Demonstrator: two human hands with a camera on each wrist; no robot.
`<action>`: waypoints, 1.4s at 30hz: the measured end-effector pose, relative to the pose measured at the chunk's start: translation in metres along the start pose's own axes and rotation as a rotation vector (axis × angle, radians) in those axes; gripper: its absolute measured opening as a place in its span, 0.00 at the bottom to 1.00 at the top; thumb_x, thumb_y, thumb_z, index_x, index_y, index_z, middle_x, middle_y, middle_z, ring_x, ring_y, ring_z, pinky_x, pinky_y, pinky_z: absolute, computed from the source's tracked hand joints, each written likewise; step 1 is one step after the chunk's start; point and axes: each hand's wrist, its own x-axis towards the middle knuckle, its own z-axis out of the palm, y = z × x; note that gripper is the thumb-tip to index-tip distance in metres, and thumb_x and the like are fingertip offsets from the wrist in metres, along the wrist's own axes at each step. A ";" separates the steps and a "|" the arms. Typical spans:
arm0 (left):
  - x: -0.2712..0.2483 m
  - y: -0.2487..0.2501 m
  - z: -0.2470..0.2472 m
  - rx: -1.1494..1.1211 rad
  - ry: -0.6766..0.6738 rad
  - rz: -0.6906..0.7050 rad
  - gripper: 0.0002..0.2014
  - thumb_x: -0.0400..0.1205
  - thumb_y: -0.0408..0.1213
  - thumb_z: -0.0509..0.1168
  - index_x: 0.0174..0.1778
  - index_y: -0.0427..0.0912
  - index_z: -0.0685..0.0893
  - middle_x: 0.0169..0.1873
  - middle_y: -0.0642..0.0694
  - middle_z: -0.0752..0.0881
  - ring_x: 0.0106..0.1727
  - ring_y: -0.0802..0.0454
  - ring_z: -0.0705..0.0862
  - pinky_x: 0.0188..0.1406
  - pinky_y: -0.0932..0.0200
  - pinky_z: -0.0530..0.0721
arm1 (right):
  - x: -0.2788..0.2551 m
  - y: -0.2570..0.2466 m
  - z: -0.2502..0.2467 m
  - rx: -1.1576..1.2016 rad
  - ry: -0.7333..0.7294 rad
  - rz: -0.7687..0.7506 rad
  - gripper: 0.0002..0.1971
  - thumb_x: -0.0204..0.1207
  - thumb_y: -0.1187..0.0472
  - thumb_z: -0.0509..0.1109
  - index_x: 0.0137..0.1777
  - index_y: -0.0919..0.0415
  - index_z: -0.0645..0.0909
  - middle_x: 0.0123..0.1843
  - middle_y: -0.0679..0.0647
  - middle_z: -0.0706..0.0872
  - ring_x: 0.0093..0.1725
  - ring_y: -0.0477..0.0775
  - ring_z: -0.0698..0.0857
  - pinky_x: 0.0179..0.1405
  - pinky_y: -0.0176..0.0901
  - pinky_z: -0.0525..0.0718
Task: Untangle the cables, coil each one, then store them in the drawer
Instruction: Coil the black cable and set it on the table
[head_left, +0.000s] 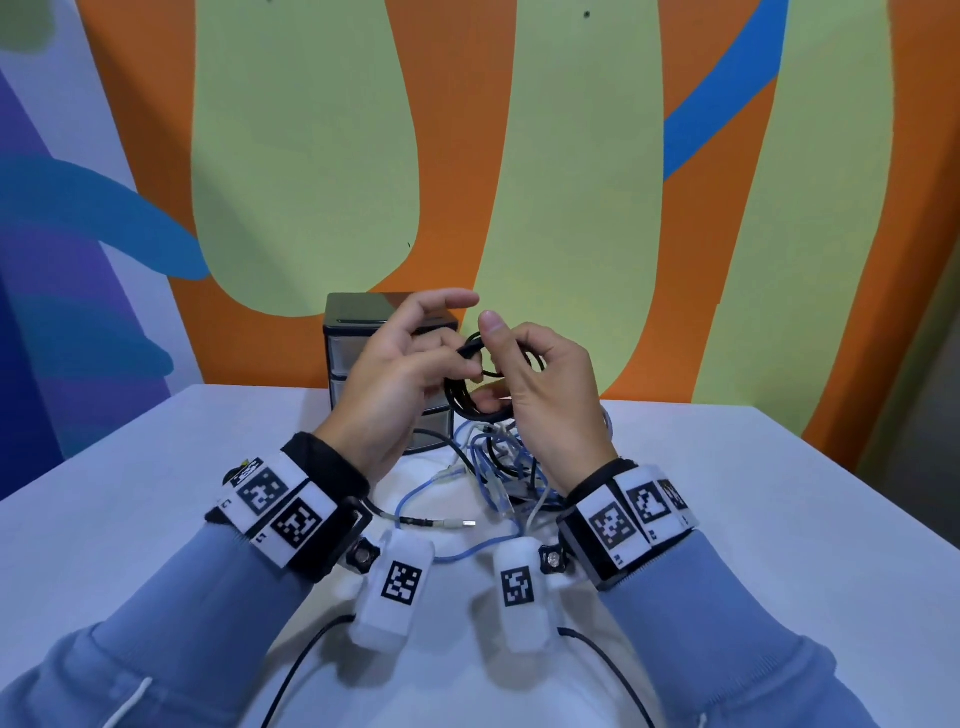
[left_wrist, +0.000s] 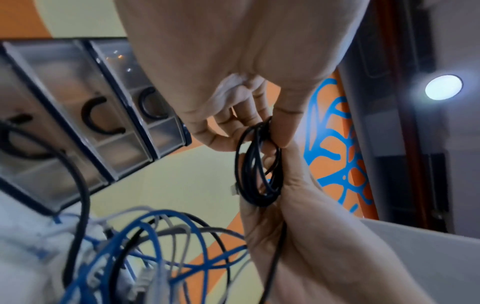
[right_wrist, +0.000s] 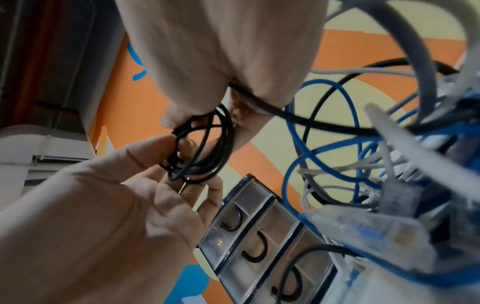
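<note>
Black cable (head_left: 480, 384), wound into a small coil, hangs in the air between both hands above the counter (head_left: 727, 493). The left hand (head_left: 400, 384) pinches one side of the coil with curled fingers (head_left: 457, 364); the right hand (head_left: 545, 384) curls round the other side, thumb raised. Below them a tangle (head_left: 498, 467) of blue, grey and black cables lies on the counter, just in front of a drawer unit (head_left: 358, 332) with three shut drawers.
</note>
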 end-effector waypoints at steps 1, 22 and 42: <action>0.000 0.000 0.001 -0.051 0.001 -0.029 0.28 0.74 0.23 0.68 0.71 0.44 0.85 0.42 0.37 0.77 0.50 0.40 0.78 0.58 0.38 0.78 | 0.000 0.000 0.001 -0.017 0.004 -0.004 0.25 0.84 0.43 0.74 0.43 0.69 0.85 0.37 0.61 0.84 0.30 0.65 0.90 0.32 0.47 0.88; 0.005 -0.005 -0.017 0.946 0.369 0.367 0.15 0.77 0.55 0.81 0.47 0.53 0.84 0.52 0.48 0.80 0.56 0.50 0.81 0.51 0.54 0.82 | 0.000 0.007 -0.007 -0.131 -0.157 0.014 0.10 0.90 0.54 0.69 0.49 0.49 0.90 0.35 0.36 0.86 0.40 0.41 0.84 0.36 0.51 0.93; 0.007 0.000 -0.013 0.696 0.341 0.125 0.12 0.91 0.44 0.68 0.43 0.45 0.87 0.53 0.41 0.86 0.49 0.55 0.85 0.53 0.53 0.83 | 0.002 0.015 0.004 -0.410 -0.108 -0.133 0.16 0.91 0.44 0.61 0.54 0.57 0.78 0.45 0.57 0.83 0.41 0.57 0.79 0.48 0.71 0.87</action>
